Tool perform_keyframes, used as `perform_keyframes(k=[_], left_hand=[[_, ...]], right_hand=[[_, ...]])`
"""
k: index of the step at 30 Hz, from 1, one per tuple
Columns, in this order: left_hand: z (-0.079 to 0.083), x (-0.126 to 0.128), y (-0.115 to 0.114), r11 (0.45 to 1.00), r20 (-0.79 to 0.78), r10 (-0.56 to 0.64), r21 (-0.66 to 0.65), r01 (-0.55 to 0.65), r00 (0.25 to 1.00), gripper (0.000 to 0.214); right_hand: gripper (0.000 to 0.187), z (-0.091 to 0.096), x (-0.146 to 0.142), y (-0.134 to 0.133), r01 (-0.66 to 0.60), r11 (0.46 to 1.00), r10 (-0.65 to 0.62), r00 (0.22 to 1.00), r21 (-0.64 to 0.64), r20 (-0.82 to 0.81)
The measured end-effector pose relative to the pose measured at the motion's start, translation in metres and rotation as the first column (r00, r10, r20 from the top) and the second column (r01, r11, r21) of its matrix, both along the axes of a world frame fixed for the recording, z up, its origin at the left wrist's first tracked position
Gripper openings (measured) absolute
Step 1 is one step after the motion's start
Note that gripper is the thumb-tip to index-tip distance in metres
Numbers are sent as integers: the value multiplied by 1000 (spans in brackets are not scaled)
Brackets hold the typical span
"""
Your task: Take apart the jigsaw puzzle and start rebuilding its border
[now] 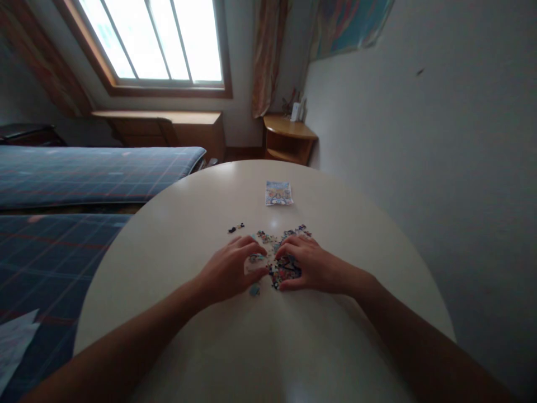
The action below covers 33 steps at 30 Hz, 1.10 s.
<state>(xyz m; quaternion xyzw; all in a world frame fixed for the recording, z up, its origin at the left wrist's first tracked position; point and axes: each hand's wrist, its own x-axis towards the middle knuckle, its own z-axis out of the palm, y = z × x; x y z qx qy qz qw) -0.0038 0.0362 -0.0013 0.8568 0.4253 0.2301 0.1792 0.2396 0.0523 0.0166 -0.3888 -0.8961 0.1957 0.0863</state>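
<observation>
- Tabletop (268, 347), centre: smooth, glossy.
- Puzzle pieces (287, 268), centre: printed surfaces.
- Mattress (84, 174), left: matt cloth.
- Shelf (287, 126), upper centre: glossy wood.
- Sheets (15, 342), lower left: paper.

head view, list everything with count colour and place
round smooth table: 1, off-white, centre
loose jigsaw pieces: too many to count, multicoloured, mid-table
flat square printed packet or sheet: 1, mostly blue, table's far side
plaid fabric mattresses: 2, blue, left
paper sheets: at least 2, white, lower left
wood-framed window: 1, brown frame, upper left
patterned fabric curtains: 2, orange-brown, flanking window
wooden desk: 1, brown, below window
wooden corner shelf: 1, brown, right of desk
small upright item: 1, white, on shelf
printed poster: 1, blue and reddish, upper right
left grip: 1, bare, left of pieces
right grip: 1, bare, over pieces
</observation>
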Motion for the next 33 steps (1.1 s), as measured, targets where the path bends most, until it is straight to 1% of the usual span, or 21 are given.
perform_keyframes(k=[3, 5, 9, 12, 16, 17, 19, 22, 26, 28, 30, 33], left_hand=[[-3, 10, -7, 998, -59, -59, 27, 60, 997, 36], [-5, 14, -9, 997, -81, -68, 21, 70, 994, 37], [-9, 18, -7, 1000, -64, -15, 0, 15, 998, 23], [-10, 19, -5, 1000, -35, 1, -6, -1, 999, 10], [-13, 19, -2, 1000, -4, -4, 9, 4, 1000, 3], [-13, 18, -1, 1000, -3, -3, 12, 4, 1000, 3], [-14, 18, 0, 1000, -9, 12, 18, -11, 1000, 4], [-14, 16, 1, 999, -7, 42, 34, -42, 999, 6], [-15, 16, -1, 999, -10, 7, 41, -6, 1000, 16], [-15, 16, -3, 999, -19, -10, 46, 11, 1000, 18], [-14, 17, -5, 999, -24, -16, 47, 17, 1000, 17], [-13, 18, -6, 999, -9, -30, 23, 30, 999, 9]], right_hand=[[50, -2, -3, -1, -19, 1000, 19, 999, -20, -31], [48, -3, -3, -1, -32, 999, 31, 999, -27, -44], [48, -1, -5, -2, -26, 998, 24, 999, -49, -36], [46, 2, -7, -3, -22, 997, 21, 1000, -70, -22], [58, 6, -5, -5, 30, 997, -30, 1000, -67, -1], [59, 6, -4, -6, 46, 997, -45, 999, -67, 10], [57, 6, -3, -7, 58, 995, -56, 998, -77, 30], [51, 5, -1, -7, 37, 994, -34, 999, -99, 32], [51, 3, 0, -7, -7, 994, 6, 1000, -109, -2], [48, 4, -2, -7, -11, 993, 10, 1000, -122, -11], [45, 7, -4, -7, 0, 988, -1, 1000, -154, -6], [46, 10, -7, -8, 12, 976, -16, 1000, -216, -15]])
